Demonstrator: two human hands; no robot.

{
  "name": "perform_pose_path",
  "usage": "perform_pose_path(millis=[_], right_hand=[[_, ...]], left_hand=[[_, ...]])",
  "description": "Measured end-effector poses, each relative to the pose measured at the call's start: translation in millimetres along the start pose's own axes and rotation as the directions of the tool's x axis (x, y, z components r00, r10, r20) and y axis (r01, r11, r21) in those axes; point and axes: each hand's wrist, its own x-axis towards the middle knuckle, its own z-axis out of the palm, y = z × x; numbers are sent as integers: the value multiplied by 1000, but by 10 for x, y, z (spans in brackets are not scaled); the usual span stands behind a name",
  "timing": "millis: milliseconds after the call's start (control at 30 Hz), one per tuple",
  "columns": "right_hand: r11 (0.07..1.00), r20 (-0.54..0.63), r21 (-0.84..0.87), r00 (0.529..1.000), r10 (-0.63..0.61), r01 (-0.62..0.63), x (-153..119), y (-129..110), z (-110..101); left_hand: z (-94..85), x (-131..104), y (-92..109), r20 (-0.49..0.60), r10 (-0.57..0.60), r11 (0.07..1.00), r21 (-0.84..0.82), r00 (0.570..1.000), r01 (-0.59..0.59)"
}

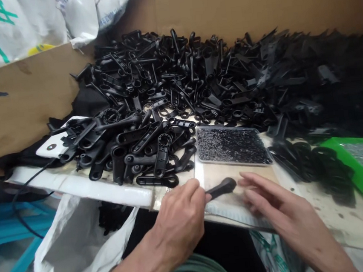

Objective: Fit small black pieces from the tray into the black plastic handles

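My left hand (184,212) is closed round one end of a black plastic arm-shaped part (222,187), whose rounded end points right over the table's front edge. Just right of that end, my right hand (271,202) is held with its fingers apart and nothing visible in them. Behind both hands sits a clear plastic box (234,146) full of small dark screws. To its left lies a heap of similar black parts (162,150), some showing a toothed ring at one end.
A large pile of black plastic pieces (178,76) fills the back against a cardboard wall (252,5). At right stands a green tray (348,167) with small clear pieces. An open white sack (73,249) hangs below the table at left, near a blue stool (13,229).
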Motion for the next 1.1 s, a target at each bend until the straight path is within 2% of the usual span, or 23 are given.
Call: perform_pose_path(millis=[67,133,233,300,367,433,533,633,867,1033,1100], right_hand=[[1000,63,-20,998,-5,6,23,-19,30],[997,100,-59,994,-40,46,44,-52,21],[993,131,-94,990,-60,72,100,-102,-48],[989,91,-120,993,-74,85,194,-134,-106],[977,29,-168,992,-127,130,351,-175,-145],[945,36,-243,975,-218,220,556,-227,-146],[860,182,-377,938,-295,344,850,-305,-72],[793,292,-458,911,-292,401,1020,-348,31],[743,323,-532,908,-266,407,1070,-370,100],[824,243,-424,923,-297,376,941,-359,-45],[887,251,-331,936,-247,323,791,-345,-133]], left_hand=[[35,26,11,203,-94,996,23,975,92],[14,77,-8,264,-155,988,18,952,156],[-27,114,-51,204,-128,988,-53,970,142],[-13,100,-74,160,-63,993,-88,985,78],[28,79,-92,141,-22,993,-113,990,38],[70,77,-110,134,-17,987,-154,991,38],[94,114,-137,152,-15,965,-256,988,54],[78,162,-165,181,-15,944,-321,983,73],[56,218,-198,202,-13,937,-339,979,83],[62,220,-193,195,-18,934,-345,981,86],[69,201,-193,195,-17,935,-345,981,85]])
